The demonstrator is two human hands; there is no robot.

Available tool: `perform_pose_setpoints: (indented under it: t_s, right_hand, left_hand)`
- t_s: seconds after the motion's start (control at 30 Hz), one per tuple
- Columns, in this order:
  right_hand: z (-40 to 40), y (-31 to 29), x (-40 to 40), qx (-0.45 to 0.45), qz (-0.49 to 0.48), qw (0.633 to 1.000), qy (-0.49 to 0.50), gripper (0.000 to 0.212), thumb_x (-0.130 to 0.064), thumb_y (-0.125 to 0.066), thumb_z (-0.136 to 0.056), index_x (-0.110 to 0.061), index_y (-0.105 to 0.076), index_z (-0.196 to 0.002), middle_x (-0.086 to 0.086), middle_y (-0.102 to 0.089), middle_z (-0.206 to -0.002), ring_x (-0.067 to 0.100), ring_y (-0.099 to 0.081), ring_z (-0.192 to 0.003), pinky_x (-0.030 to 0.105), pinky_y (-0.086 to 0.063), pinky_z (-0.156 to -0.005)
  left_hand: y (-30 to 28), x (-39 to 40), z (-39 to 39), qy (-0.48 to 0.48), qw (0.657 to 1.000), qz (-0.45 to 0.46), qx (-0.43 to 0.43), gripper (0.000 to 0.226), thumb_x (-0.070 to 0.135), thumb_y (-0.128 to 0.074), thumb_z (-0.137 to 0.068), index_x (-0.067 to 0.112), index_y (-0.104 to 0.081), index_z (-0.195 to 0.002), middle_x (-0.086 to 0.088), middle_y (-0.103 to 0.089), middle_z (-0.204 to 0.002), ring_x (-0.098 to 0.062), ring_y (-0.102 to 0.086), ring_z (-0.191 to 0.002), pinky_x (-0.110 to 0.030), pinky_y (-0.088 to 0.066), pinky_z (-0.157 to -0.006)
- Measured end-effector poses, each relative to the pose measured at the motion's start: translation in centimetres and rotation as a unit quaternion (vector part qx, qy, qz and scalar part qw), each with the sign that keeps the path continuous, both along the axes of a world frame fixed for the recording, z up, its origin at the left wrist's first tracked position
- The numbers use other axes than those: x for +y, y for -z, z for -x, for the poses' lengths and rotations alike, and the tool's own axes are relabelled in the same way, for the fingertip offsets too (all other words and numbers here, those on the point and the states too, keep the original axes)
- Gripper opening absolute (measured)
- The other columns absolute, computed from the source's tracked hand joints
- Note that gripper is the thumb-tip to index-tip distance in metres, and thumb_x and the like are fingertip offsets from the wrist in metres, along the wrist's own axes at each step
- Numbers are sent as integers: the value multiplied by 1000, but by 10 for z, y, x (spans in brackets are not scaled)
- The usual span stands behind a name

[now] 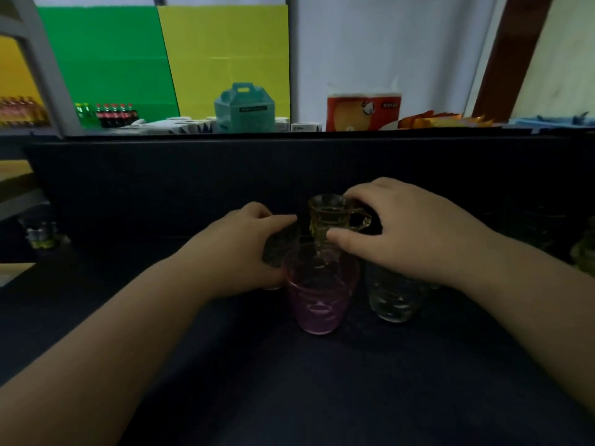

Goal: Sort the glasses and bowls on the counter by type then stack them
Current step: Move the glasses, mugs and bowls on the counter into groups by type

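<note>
Head cam: right hand (409,233) pinching a yellow mug (331,220) over the pink glass (320,291), left hand (244,249) gripping a dark glass (281,243).

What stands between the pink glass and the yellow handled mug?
Nothing, in the head view: the yellow handled mug, held by the right hand, sits directly behind and above the pink glass, the two overlapping.

Nothing legible; labels on the teal carton (245,107) and orange pack (363,112) blur.
</note>
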State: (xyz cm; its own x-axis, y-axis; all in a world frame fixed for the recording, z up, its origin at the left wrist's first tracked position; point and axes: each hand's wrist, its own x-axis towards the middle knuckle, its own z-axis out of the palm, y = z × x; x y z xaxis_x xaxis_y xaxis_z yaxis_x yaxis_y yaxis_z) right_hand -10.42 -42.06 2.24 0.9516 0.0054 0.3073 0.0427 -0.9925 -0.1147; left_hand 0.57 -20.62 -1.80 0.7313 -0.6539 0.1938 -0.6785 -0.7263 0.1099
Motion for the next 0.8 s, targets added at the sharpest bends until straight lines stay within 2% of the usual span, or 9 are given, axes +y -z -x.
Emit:
perform_pose_setpoints:
  t_s: [0.23,0.37,0.43,0.5,0.6,0.7,0.8]
  right_hand:
    - [-62,-12,-6,36,23,998,34,81,-71,-57,-83,-30,-36,-150,3,-42,-147,23,-51,-123,37,-48,-92]
    - [-98,-11,3,136,40,989,38,99,-74,-64,-77,-33,-21,-156,8,-25,-159,30,-43,-135,43,-45,-104]
    - [-107,-9,9,178,49,982,37,101,-70,-68,-77,-32,-19,-157,8,-26,-160,30,-41,-137,41,-43,-106]
    - [-111,-8,13,202,44,978,29,95,-63,-71,-80,-30,-24,-156,5,-35,-156,28,-46,-133,40,-45,-104]
    - [-109,-7,16,184,30,982,24,80,-56,-73,-81,-25,-41,-147,2,-53,-140,23,-56,-116,39,-51,-95]
    - [-102,-4,17,139,15,990,24,72,-59,-75,-77,-25,-52,-136,1,-59,-127,21,-58,-105,39,-54,-90]
    - [-93,-3,19,97,-2,995,18,68,-59,-76,-76,-26,-56,-132,-2,-60,-122,18,-59,-103,37,-54,-87]
  left_hand:
    - [-7,28,8,-59,996,39,-45,92,70,-64,-69,49,-21,-148,9,-34,-140,-16,-44,-120,-33,-44,-96]
    - [-7,39,19,-79,993,68,-50,92,70,-65,-69,48,-22,-148,11,-34,-137,-14,-43,-120,-32,-43,-95]
    - [-4,42,22,-79,993,68,-53,92,70,-65,-69,48,-23,-148,12,-35,-135,-14,-43,-121,-32,-43,-95]
    - [-1,45,23,-82,993,64,-56,92,70,-64,-68,48,-23,-148,12,-35,-135,-14,-43,-121,-33,-44,-96]
    - [2,48,26,-88,992,64,-55,92,69,-64,-69,48,-22,-148,11,-34,-137,-14,-41,-123,-34,-44,-97]
    - [4,49,30,-89,992,72,-54,91,68,-65,-69,48,-23,-147,10,-35,-138,-14,-41,-123,-36,-45,-97]
    - [5,53,33,-91,992,77,-52,90,66,-65,-69,49,-24,-147,10,-35,-140,-15,-42,-123,-36,-45,-98]
